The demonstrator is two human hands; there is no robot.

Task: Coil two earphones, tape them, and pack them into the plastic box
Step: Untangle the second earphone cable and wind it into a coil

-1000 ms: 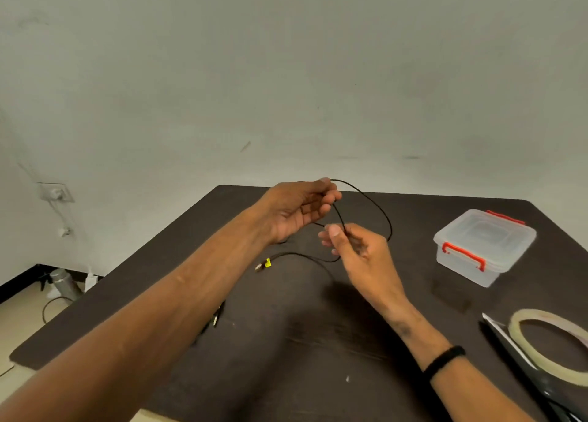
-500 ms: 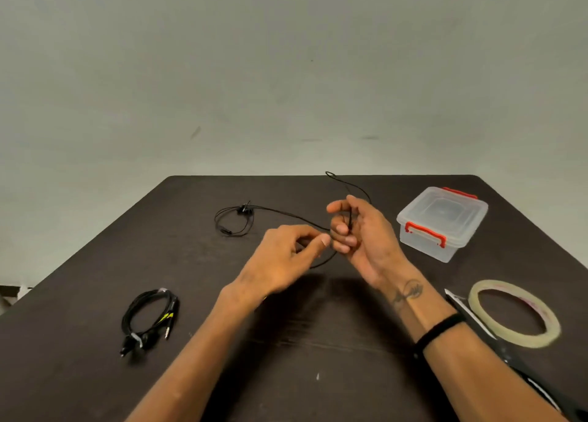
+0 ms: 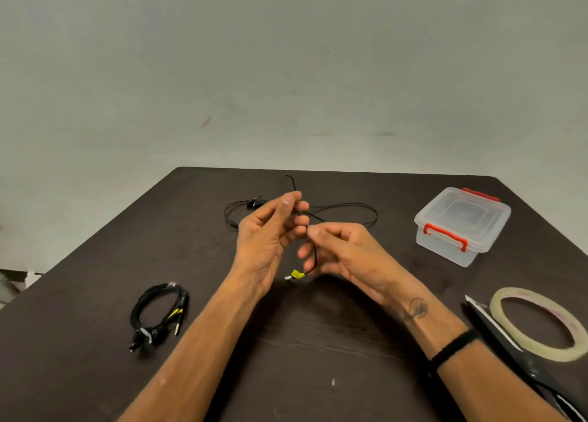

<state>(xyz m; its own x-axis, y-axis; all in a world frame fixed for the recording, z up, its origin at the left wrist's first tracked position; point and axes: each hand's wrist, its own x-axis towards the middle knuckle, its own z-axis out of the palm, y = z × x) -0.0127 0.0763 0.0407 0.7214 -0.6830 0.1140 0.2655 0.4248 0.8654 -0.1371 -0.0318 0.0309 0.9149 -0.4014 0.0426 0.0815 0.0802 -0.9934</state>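
A loose black earphone cable (image 3: pixel 346 206) trails over the dark table (image 3: pixel 95 262) behind my hands. My left hand (image 3: pixel 270 240) pinches the cable between thumb and fingers at its upper part. My right hand (image 3: pixel 343 256) pinches the same cable just below, and the yellow-tagged plug (image 3: pixel 296 274) dangles from it. The earbuds end (image 3: pixel 254 203) lies on the table at the back. A second earphone (image 3: pixel 159 313), coiled and taped, lies at the left. The clear plastic box (image 3: pixel 461 224) with red clips stands shut at the right.
A roll of clear tape (image 3: pixel 537 323) lies at the right edge of the table. Black scissors (image 3: pixel 509 351) lie beside the tape, towards me. A bare wall rises beyond the table's far edge.
My left hand rose and turned palm-up above the right. The right hand dropped and took the cable lower down. The plug end now hangs free between both hands.
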